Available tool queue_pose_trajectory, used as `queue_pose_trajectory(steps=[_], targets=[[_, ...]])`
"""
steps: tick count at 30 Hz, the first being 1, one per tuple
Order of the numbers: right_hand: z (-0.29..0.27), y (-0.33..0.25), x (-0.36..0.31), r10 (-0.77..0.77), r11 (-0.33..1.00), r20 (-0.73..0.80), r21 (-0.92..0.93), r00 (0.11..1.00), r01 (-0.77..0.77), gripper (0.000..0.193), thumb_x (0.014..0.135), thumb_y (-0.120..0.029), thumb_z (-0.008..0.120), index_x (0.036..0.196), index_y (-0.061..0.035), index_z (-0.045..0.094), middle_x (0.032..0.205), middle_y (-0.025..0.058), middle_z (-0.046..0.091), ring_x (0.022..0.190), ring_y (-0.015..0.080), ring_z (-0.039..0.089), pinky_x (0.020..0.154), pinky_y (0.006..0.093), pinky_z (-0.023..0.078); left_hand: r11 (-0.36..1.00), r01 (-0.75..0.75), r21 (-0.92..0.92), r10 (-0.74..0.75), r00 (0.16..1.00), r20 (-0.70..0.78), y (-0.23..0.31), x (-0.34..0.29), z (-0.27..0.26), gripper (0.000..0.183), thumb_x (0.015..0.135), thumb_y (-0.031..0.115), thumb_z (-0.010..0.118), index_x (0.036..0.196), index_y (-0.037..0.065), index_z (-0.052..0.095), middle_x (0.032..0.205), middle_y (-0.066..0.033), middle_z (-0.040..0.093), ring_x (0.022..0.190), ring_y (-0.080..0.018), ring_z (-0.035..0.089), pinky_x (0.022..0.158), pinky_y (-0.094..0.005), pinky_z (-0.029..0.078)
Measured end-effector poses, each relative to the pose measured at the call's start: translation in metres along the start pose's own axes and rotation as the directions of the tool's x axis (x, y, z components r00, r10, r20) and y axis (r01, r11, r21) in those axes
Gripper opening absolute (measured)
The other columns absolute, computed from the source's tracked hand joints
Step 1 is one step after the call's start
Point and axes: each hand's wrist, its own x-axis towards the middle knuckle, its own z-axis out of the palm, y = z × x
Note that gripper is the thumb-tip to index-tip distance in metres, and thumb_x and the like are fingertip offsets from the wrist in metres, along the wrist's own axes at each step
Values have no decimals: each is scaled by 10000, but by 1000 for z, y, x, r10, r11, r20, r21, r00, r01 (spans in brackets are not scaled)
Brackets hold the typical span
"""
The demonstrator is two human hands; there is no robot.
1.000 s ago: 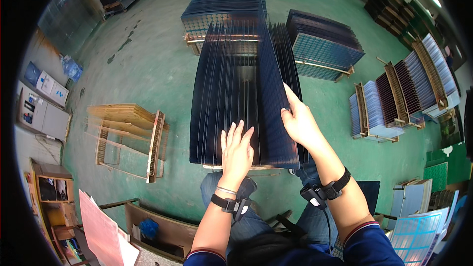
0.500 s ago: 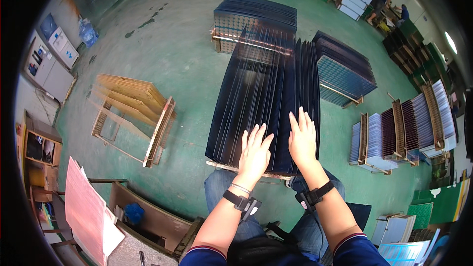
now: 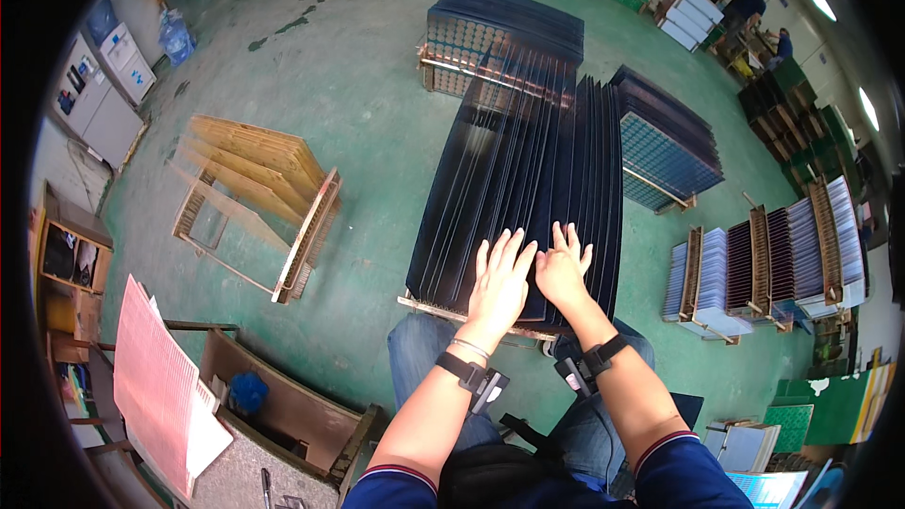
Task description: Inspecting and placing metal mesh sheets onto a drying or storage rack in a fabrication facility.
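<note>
The left hand (image 3: 498, 292) has its fingers stretched forward and slightly apart, reaching over the near end of a row of dark panels (image 3: 462, 203). Just beside it, the right hand (image 3: 564, 281) has some fingers extended and others bent; whether they pinch a panel cannot be told. The dark panels stand on edge beneath both sets of fingers and run ahead of them, with wider gaps left of the fingers and a tighter bunch to the right. A pale rail (image 3: 419, 304) shows under the row's near end, just left of and behind the left fingers. Behind the fingers, each wrist wears a black strap, the left strap (image 3: 457, 370) and the right strap (image 3: 604, 354).

Farther ahead of the fingers, past the row, is another stack of panels (image 3: 504, 24); ahead and to the right is a patterned stack (image 3: 660, 155). Well left of the fingers, a wooden rack (image 3: 309, 238) holds yellow-brown boards (image 3: 259, 158). Well right stand racked pale sheets (image 3: 714, 254). Behind and to the left of the fingers are a pink sheet (image 3: 156, 377), a blue bag (image 3: 248, 393) and a pen (image 3: 266, 483). Farthest ahead, to the right, is a person in dark clothes (image 3: 748, 5)
</note>
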Motion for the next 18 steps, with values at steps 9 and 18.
queue_pose_trajectory(steps=[9, 18], targets=[[-260, 106, -90, 206, 885, -178, 453, 962, -105, 420, 858, -339, 587, 1035, 41, 606, 987, 141, 622, 946, 226, 569, 826, 324, 438, 999, -46, -11, 46, 999, -28, -10, -8, -8, 296, 736, 62, 580, 1025, 83, 644, 1310, -143, 471, 1267, -298, 389, 1100, -494, 197], [-275, 211, -295, 52, 825, -859, 324, 510, 462, 397, 909, -94, 477, 1298, -68, 402, 1291, 130, 446, 1139, 234, 496, 971, 380, 417, 616, 400, -679, -295, 916, 272, 15, -14, -11, 328, 975, 284, 418, 1011, 11, 597, 1024, -136, 608, 993, -230, 570, 880, -369, 447]])
